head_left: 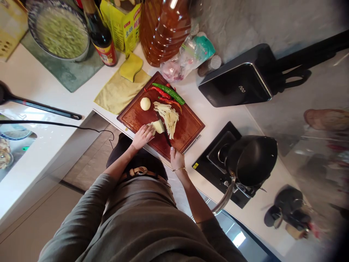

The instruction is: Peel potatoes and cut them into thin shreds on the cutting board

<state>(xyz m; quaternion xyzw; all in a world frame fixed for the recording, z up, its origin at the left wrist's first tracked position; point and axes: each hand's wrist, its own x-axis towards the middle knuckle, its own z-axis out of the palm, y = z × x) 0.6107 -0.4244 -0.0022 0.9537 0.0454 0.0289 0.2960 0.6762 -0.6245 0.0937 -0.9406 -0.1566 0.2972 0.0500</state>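
Head view: a person stands at a white counter, both forearms reaching forward to a wooden cutting board (188, 125).
Left hand (142, 136): palm down, fingers curled over a potato piece (157, 126), pressing it on the board's near edge.
Right hand (176, 158): fist closed round the handle of a knife (163, 130), wrist at the board's near corner.
Knife axis: runs from the right hand away toward the board's middle, tip farthest from the body; blade rests against the potato piece.
Potato strips (169, 117): piled just beyond the blade.
Whole peeled potato (145, 103): apart, toward the far edge.
Chillies (167, 93): green and red, lying along the far edge.
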